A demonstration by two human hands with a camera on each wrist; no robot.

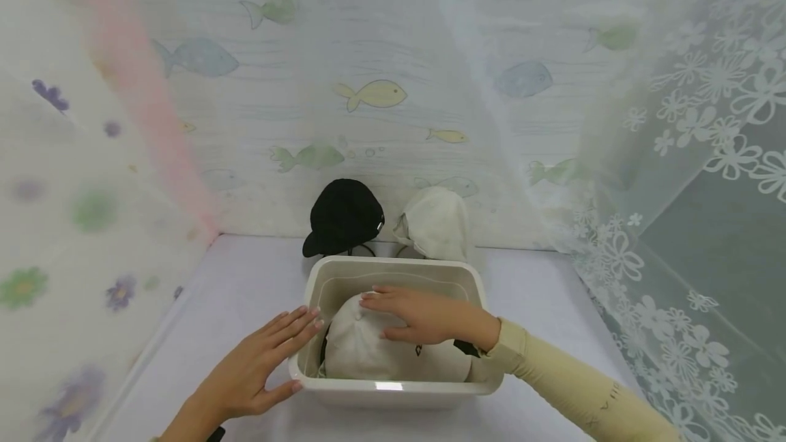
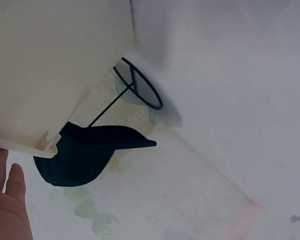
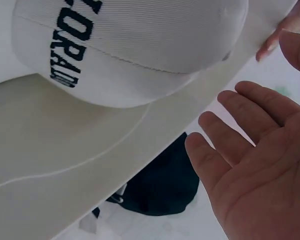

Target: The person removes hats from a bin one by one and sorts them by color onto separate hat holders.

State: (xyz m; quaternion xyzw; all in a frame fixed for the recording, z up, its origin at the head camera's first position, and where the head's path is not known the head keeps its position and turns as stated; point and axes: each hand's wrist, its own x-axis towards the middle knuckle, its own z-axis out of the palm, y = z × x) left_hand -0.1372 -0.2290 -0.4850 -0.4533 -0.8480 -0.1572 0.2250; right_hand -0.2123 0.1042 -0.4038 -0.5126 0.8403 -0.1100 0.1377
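A white baseball cap (image 1: 362,353) with dark lettering lies inside an off-white plastic bin (image 1: 393,398). My right hand (image 1: 424,316) hovers over the cap, fingers extended, holding nothing. In the right wrist view, a gap shows between that hand (image 3: 260,150) and the lettered cap (image 3: 125,45). My left hand (image 1: 264,357) is at the bin's left side, fingers straight, with fingertips and thumb at the rim. In the left wrist view, only part of the left hand (image 2: 10,200) shows beside the bin's edge; whether it presses there I cannot tell.
Behind the bin, a black cap (image 1: 345,217) and another white cap (image 1: 436,224) sit on stands; a dark wire stand (image 2: 137,85) shows under the black one. A white cloth (image 1: 245,271) covers the table. Sheer curtains (image 1: 681,292) hang around it.
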